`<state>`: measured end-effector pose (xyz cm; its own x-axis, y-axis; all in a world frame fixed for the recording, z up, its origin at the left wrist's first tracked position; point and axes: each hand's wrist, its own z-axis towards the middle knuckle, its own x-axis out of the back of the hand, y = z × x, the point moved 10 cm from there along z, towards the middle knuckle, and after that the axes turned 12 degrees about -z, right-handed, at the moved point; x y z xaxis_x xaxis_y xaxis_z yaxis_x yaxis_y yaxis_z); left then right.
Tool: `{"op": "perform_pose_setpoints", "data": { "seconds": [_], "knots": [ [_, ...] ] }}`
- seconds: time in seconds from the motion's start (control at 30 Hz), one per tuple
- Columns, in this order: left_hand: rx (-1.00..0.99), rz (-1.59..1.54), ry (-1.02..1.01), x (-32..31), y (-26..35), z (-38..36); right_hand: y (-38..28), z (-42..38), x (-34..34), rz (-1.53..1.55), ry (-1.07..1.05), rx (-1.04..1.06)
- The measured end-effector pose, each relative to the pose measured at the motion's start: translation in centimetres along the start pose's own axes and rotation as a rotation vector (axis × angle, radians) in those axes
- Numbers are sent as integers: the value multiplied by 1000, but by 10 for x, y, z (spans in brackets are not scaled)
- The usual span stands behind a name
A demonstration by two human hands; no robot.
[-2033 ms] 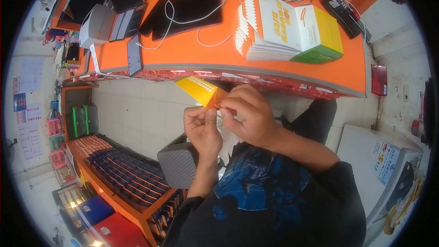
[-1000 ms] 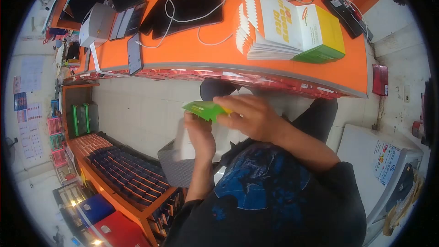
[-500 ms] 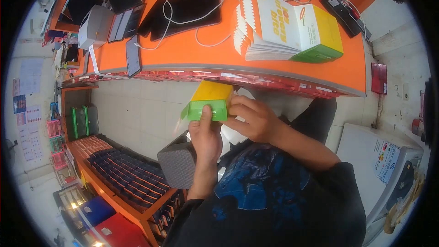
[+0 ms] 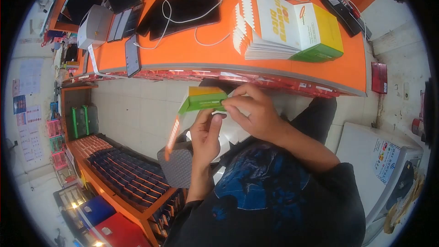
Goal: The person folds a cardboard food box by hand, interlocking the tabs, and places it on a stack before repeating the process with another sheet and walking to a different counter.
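A small green and yellow cardboard box point(image 4: 203, 102) is held up between my hands, in front of the table edge. It is tilted so that its narrow green side faces me. A long orange-and-white flap hangs down from its left end. My left hand point(image 4: 206, 136) grips the box from below, its fingers partly hidden behind it and its thumb just under the green side. At the box's right end, my right hand point(image 4: 256, 113) pinches the edge between thumb and fingers. On the orange table lies a pile of similar flattened boxes point(image 4: 274, 29), with yellow, white and green panels.
The orange table point(image 4: 183, 52) also carries a black tablet point(image 4: 194, 11), tangled white cables, a phone point(image 4: 132, 56) at the front edge and a black device point(image 4: 340, 13). A dark grey textured block point(image 4: 176, 164) stands beside my left forearm. At right is a white cabinet point(image 4: 370, 155).
The box has tipped, so less of its yellow face shows and its orange-and-white flap now hangs clearly at the left. My left thumb has slid off the green side to below it.
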<state>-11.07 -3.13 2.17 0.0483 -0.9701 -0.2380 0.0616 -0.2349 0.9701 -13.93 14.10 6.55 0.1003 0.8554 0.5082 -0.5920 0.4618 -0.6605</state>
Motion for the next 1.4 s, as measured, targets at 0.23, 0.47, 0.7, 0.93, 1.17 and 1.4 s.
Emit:
{"op": "perform_pose_setpoints", "data": {
  "seconds": [0.23, 0.47, 0.7, 0.93, 1.17, 1.4],
  "knots": [
    [42, 16, 116, 10, -16, 2, 23, -7, -13, 248, 16, -254],
    [17, -119, 196, 7, -20, -4, 16, -8, -11, 209, 72, -233],
    [-9, -316, 148, 18, -33, -4, 7, -11, -12, 231, 76, -164],
    [-5, -325, 163, 16, -27, -5, 2, -5, -2, 226, 84, -129],
    [-25, -178, 149, 5, -21, -6, 12, -4, -13, 171, -36, -127],
    [25, -176, 187, 9, -39, -11, 8, -7, -16, 83, 37, -124]
  ]
}}
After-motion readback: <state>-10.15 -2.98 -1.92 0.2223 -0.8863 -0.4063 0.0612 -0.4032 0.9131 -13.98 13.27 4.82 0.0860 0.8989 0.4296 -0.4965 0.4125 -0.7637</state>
